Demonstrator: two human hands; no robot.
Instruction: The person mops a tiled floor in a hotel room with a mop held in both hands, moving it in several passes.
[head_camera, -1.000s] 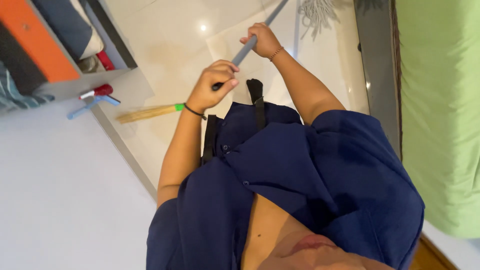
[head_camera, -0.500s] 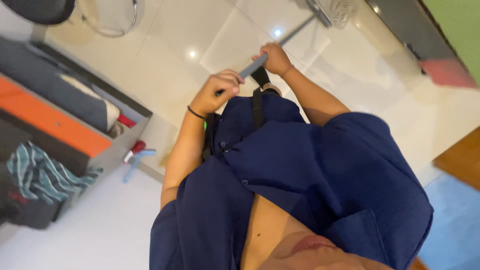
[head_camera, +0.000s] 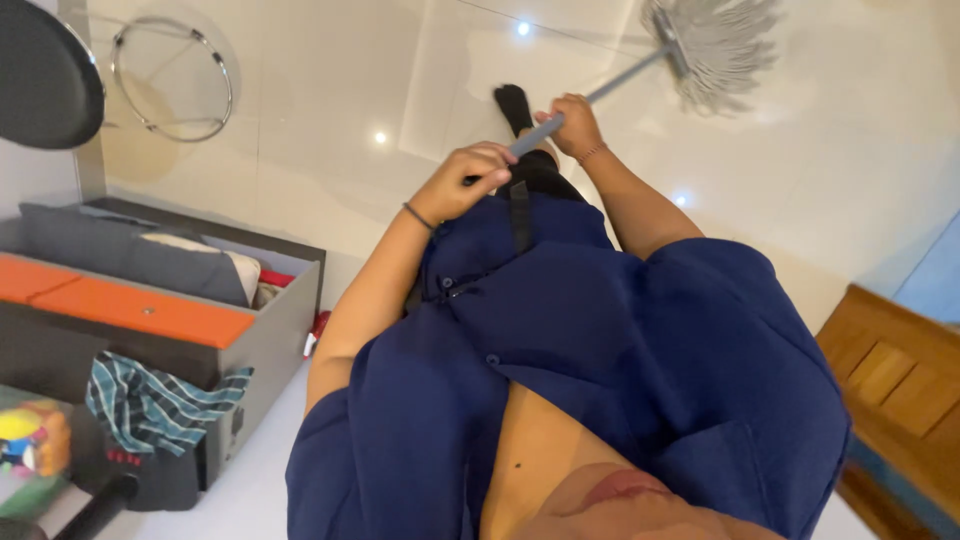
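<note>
- Nearest the camera, above the navy shirt, the left hand curls its fingers shut around the near end of the grey mop handle; a dark band sits at that wrist.
- Just beyond it along the mop handle, the right hand wraps the shaft too, fingers pressed together around it, a thin bracelet at the wrist.
- Beside the mop handle, between the two hands, a foot in a black sock stands on the pale glossy floor tiles.
- Farther along the mop handle, the stringy mop head lies on the tiles.
- Well to the left of the mop handle stands a grey box with an orange panel; a striped cloth hangs by it.
</note>
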